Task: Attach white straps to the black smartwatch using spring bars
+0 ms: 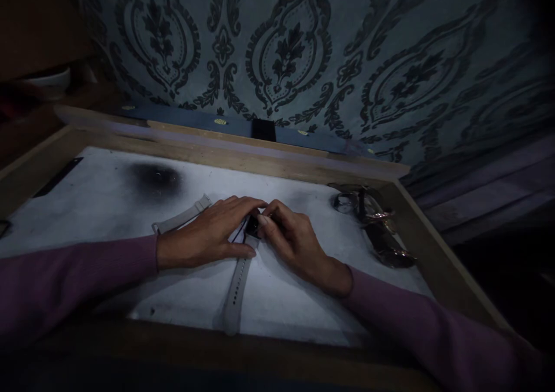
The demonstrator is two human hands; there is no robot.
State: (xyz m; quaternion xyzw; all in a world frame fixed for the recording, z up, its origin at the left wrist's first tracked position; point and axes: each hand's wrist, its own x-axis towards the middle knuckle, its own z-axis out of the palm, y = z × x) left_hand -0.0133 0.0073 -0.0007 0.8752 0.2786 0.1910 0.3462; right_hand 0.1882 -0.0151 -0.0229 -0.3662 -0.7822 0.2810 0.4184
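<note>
A small dark rectangular watch body is between my two hands over the white surface. My left hand curves round its left side, with the fingertips at its top edge and the thumb resting by its lower end. With thumb and forefinger pinched, my right hand grips the body's right side. A light grey watch strap half with a row of holes lies below it; my left thumb hides where the two meet. Another grey strap half lies beyond my left wrist. Fingers partly cover the watch.
A shallow wooden-sided tray with a white base surrounds the work. Sunglasses and a dark round item sit at its right side. A flat dark strip lies at the left. Patterned fabric rises behind.
</note>
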